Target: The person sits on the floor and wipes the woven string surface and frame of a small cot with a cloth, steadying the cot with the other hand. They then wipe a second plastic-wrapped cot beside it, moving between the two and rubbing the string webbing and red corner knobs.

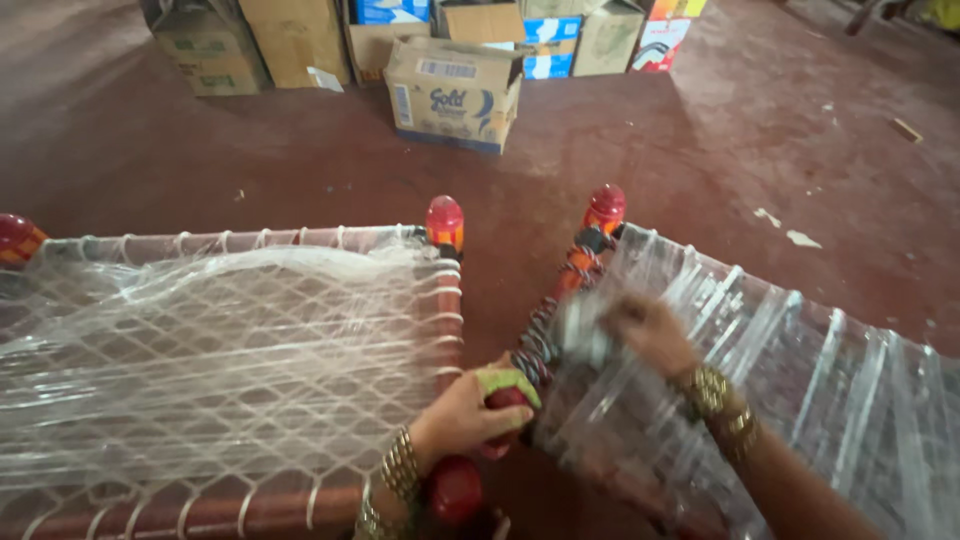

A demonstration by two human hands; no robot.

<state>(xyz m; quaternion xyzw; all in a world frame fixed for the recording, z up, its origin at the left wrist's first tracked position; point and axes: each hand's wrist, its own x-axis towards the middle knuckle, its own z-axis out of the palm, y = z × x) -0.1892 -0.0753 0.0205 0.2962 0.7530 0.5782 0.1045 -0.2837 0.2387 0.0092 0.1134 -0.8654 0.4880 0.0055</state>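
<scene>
Two small woven cots wrapped in clear plastic film sit side by side on a red floor. My left hand point(468, 415) grips the red knob at the near corner post of the right cot point(800, 390). My right hand point(650, 335), blurred, rests on that cot's plastic wrap near its wrapped side rail point(560, 300). Both wrists carry gold bangles. The left cot point(200, 340) shows white rope netting under its film, with red-orange knobs point(445, 222) on its corner posts.
Several cardboard boxes point(455, 90) stand in a row at the far side of the red floor point(700, 150). Small paper scraps point(800, 238) lie on the floor to the right. A narrow gap separates the two cots.
</scene>
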